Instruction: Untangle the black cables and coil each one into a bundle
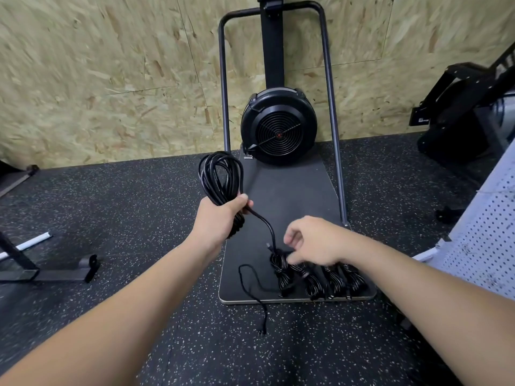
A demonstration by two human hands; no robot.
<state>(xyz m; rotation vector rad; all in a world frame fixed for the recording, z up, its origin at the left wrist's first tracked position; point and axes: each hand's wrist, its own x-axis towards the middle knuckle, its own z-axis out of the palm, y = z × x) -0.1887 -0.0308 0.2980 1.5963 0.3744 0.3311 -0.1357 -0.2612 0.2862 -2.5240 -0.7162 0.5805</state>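
Observation:
My left hand (220,218) grips a black cable coil (220,176) of several loops, held up over the dark platform (295,196). A free tail of that cable (267,227) runs down and to the right toward my right hand (312,240), which pinches the tail's end just above the platform. Below that hand, several wrapped black cable bundles (320,280) lie side by side near the platform's front edge. One loose thin cable (250,282) snakes off the platform's front left onto the floor, and its plug (262,331) lies there.
A black fan wheel (278,129) on a metal frame (331,107) stands at the platform's far end against a chipboard wall. A metal stand foot (69,271) lies on the speckled rubber floor at left. A white perforated panel (485,246) and black equipment (459,112) stand at right.

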